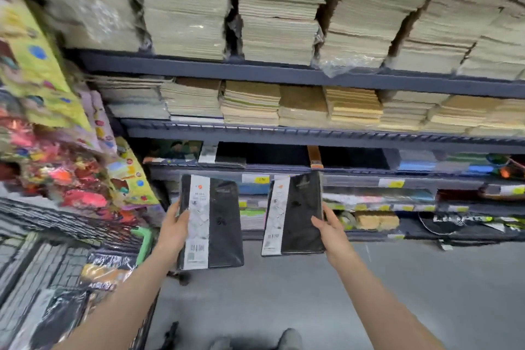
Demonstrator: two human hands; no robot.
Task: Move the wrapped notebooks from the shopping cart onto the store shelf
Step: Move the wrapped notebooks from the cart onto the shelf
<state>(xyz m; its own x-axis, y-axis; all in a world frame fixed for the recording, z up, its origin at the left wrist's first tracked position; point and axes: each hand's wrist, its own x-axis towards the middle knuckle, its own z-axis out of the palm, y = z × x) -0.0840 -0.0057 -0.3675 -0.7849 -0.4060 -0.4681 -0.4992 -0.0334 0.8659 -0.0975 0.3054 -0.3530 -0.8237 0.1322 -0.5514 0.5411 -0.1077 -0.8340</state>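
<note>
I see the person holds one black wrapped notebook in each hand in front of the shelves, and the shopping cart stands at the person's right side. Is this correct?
Not quite. The shopping cart stands at the person's left side, not the right, as the head view shows. The rest holds: the left hand grips one black wrapped notebook and the right hand grips the other notebook, both in front of the shelves.

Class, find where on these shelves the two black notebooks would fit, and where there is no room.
Free: the dark gap on the third shelf, between the white tag and the brown divider. Crowded: the paper stacks on the shelves above.
</note>
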